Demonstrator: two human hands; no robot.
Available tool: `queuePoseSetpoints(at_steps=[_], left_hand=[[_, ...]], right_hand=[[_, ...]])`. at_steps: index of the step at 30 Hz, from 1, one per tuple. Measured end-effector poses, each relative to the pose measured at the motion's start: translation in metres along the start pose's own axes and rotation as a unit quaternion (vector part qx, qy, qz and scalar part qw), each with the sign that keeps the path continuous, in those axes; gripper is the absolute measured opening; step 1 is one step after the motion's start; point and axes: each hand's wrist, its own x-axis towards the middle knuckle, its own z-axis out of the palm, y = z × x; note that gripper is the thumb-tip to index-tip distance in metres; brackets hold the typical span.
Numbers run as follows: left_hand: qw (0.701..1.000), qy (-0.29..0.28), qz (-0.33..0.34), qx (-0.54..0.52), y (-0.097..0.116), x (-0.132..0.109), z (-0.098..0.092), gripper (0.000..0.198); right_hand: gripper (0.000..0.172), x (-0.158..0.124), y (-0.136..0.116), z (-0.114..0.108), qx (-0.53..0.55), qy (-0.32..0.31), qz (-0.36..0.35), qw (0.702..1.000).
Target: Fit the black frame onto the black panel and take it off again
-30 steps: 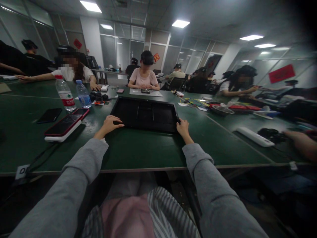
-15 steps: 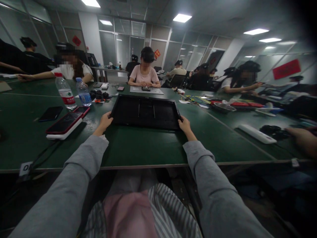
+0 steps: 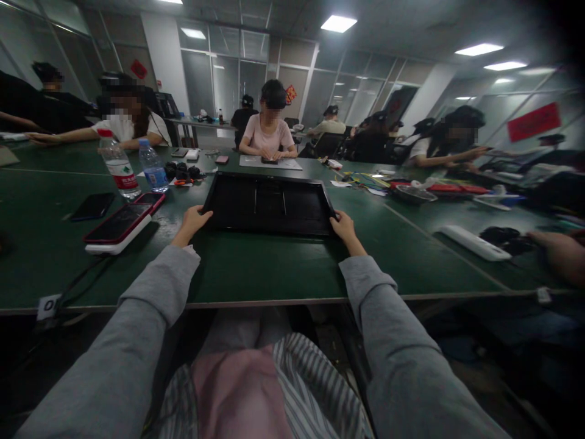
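Note:
A wide, black, shallow rectangular tray with a raised rim lies on the green table in front of me. Two thin upright lines show near its middle, and its inside is dark. My left hand is closed on the tray's left rim near the front corner, thumb on top. At the opposite end, my right hand grips the right rim in the same way. The fingers under the rim are mostly hidden on both sides.
Left of the tray stand two plastic bottles, one red-capped and one blue-capped, near phones. A white power strip and another person's hand are at right. Across the table sits a person in pink.
Hardly anything differs. Both hands keep their hold on the tray's ends, and the view has shifted very slightly.

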Motion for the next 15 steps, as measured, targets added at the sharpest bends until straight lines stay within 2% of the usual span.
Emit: queuePoseSetpoints(at_steps=[3, 6, 9, 12, 15], left_hand=[[0.998, 0.035, 0.014, 0.052, -0.003, -0.002, 0.000, 0.039], [0.995, 0.042, 0.025, 0.086, -0.005, -0.005, -0.002, 0.044], [0.995, 0.046, 0.023, 0.084, -0.003, -0.008, -0.003, 0.038], [0.997, 0.041, 0.010, 0.067, 0.000, -0.008, -0.003, 0.034], [0.998, 0.029, 0.000, 0.050, -0.001, -0.007, -0.006, 0.034]], right_hand=[[0.049, 0.001, 0.001, -0.003, -0.035, -0.013, 0.052, 0.998], [0.048, 0.003, 0.007, -0.001, -0.026, -0.026, 0.039, 0.999], [0.048, 0.004, 0.010, 0.003, -0.008, -0.020, 0.022, 1.000], [0.059, 0.003, 0.007, 0.005, 0.067, -0.033, 0.037, 0.997], [0.074, 0.002, 0.001, 0.001, 0.159, -0.073, 0.106, 0.979]])
